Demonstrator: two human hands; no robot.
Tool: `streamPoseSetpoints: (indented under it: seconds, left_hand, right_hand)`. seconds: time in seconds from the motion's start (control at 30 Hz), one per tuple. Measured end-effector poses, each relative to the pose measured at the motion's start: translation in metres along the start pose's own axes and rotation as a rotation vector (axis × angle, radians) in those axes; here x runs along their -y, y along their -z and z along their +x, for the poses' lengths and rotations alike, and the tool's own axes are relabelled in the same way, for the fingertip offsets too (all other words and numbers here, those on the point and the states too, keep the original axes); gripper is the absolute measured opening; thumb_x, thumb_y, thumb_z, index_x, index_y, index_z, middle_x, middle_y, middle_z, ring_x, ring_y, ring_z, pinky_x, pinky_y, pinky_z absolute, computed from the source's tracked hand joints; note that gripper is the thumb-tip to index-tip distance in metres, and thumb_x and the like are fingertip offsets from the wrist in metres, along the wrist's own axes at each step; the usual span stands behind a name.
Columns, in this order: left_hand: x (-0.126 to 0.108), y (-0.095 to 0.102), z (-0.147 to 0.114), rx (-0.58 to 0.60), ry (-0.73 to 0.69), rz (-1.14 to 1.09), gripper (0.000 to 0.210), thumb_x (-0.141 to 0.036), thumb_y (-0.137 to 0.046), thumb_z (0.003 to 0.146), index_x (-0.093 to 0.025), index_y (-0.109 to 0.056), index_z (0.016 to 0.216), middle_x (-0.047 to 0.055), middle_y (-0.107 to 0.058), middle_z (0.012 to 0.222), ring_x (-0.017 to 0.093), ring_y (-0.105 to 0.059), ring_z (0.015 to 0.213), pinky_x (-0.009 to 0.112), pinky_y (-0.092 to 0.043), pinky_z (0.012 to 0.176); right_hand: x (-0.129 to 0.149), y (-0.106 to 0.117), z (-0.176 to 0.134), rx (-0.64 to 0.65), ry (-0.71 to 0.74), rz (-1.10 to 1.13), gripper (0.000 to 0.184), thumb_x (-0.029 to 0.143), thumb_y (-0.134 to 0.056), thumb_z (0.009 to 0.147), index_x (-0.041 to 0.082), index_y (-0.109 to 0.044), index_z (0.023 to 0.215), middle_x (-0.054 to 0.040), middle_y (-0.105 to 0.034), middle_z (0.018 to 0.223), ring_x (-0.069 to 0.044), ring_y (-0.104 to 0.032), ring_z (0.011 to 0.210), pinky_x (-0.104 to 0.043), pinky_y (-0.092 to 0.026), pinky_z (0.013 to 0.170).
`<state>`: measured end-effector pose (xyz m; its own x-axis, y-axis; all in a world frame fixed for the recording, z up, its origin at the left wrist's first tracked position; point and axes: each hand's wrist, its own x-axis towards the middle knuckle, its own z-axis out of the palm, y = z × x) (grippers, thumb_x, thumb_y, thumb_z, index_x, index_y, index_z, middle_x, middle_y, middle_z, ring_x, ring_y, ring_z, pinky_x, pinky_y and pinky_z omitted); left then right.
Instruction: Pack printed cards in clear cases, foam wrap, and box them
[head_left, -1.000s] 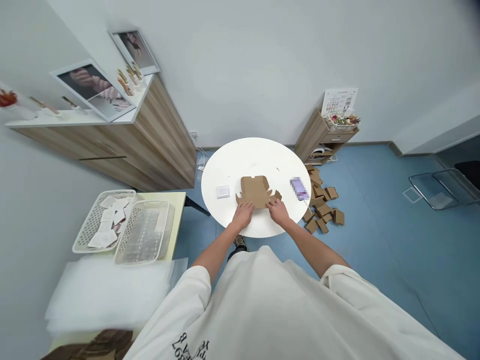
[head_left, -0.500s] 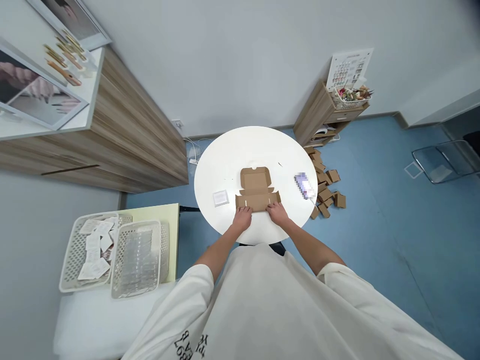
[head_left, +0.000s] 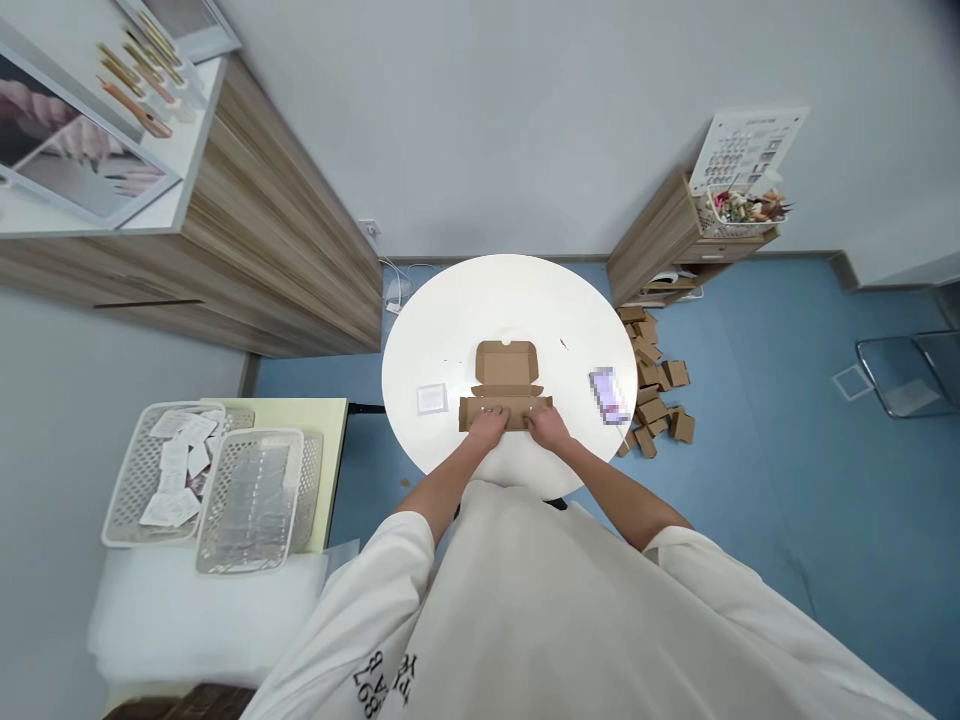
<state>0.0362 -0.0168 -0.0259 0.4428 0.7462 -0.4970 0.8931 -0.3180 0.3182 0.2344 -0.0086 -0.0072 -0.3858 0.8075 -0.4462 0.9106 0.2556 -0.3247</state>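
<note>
An unfolded brown cardboard box (head_left: 506, 365) lies on the white round table (head_left: 442, 320), its lid end pointing away from me. My left hand (head_left: 489, 428) grips the near panel left of its middle, fingers over the cardboard. On the right part of that same panel, my right hand (head_left: 548, 428) holds on with its fingers bent. Both thumbs are hard to make out. A small flat white packet (head_left: 432, 399) lies to the left of the box. To the right is a blurred purple phone-like object (head_left: 609, 396) with a cable.
Several small cardboard boxes (head_left: 652, 385) are piled on the floor right of the table. Two white baskets (head_left: 294, 500) with papers and clear packs stand on a side table at left. A wooden cabinet (head_left: 292, 220) and a small shelf unit (head_left: 660, 235) flank the table.
Both hands have moved farther onto the near panel and now cover its two white slits. The panel's near edge looks folded more. The view has shifted slightly.
</note>
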Motion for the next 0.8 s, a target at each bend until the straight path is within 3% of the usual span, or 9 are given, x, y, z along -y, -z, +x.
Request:
streamPoseSetpoints:
  seconds: [0.07,0.13,0.23,0.33,0.47,0.6,0.8]
  left_hand:
    - [0.000,0.001,0.001,0.014,0.013,0.008,0.046,-0.018,-0.051,0.093,-0.018,-0.043,0.138,0.018,-0.052,0.136,0.030,-0.060,0.112,0.044,-0.046,0.096]
    - [-0.002,0.003,0.000,0.027,0.046,-0.003,0.054,-0.019,-0.052,0.093,-0.021,-0.038,0.144,0.020,-0.039,0.151,0.031,-0.062,0.109,0.044,-0.050,0.091]
    - [-0.004,0.006,0.000,0.047,0.096,-0.041,0.068,-0.019,-0.055,0.091,-0.027,-0.027,0.152,0.018,-0.006,0.166,0.030,-0.065,0.104,0.043,-0.054,0.082]
    - [-0.005,0.009,-0.001,0.053,0.108,-0.062,0.076,-0.017,-0.057,0.089,-0.030,-0.021,0.154,0.016,0.014,0.166,0.028,-0.066,0.102,0.042,-0.056,0.078]
    - [-0.004,0.012,-0.001,0.052,0.110,-0.076,0.076,-0.018,-0.060,0.088,-0.031,-0.022,0.153,0.017,0.015,0.165,0.030,-0.065,0.105,0.043,-0.056,0.080]
    - [-0.003,0.012,-0.002,0.039,0.087,-0.104,0.070,-0.018,-0.061,0.086,-0.027,-0.031,0.149,0.017,0.011,0.166,0.033,-0.065,0.107,0.046,-0.055,0.082]
    - [-0.001,0.008,-0.004,0.018,0.068,-0.130,0.056,-0.017,-0.057,0.087,-0.026,-0.041,0.140,0.014,0.011,0.167,0.032,-0.065,0.107,0.048,-0.055,0.084]
  right_hand:
    - [-0.007,0.014,0.018,-0.186,-0.114,0.103,0.035,0.024,-0.039,0.099,0.020,-0.068,0.118,-0.0119,-0.063,0.124,-0.025,-0.055,0.113,-0.036,-0.040,0.095]
    - [-0.014,0.026,0.039,-0.271,-0.270,0.203,0.034,0.028,-0.043,0.097,0.021,-0.069,0.118,-0.0119,-0.055,0.135,-0.027,-0.052,0.120,-0.037,-0.041,0.098]
    - [-0.021,0.038,0.064,-0.202,-0.337,0.336,0.035,0.034,-0.052,0.091,0.025,-0.068,0.121,-0.0094,-0.050,0.143,-0.028,-0.051,0.125,-0.038,-0.041,0.101]
    - [-0.024,0.039,0.072,-0.143,-0.308,0.474,0.036,0.036,-0.047,0.092,0.022,-0.067,0.119,-0.0082,-0.064,0.125,-0.024,-0.059,0.110,-0.034,-0.045,0.093]
    - [-0.026,0.035,0.062,-0.184,-0.333,0.513,0.047,0.037,-0.026,0.099,0.019,-0.070,0.099,-0.0079,-0.071,0.095,-0.022,-0.063,0.087,-0.031,-0.047,0.078]
    - [-0.028,0.035,0.049,-0.169,-0.325,0.469,0.047,0.031,-0.023,0.100,0.019,-0.068,0.106,-0.0080,-0.071,0.107,-0.022,-0.062,0.097,-0.029,-0.046,0.083]
    - [-0.005,0.029,0.030,-0.214,-0.230,0.117,0.039,0.034,-0.035,0.101,0.019,-0.056,0.131,-0.0140,-0.060,0.129,-0.028,-0.051,0.120,-0.038,-0.038,0.100]
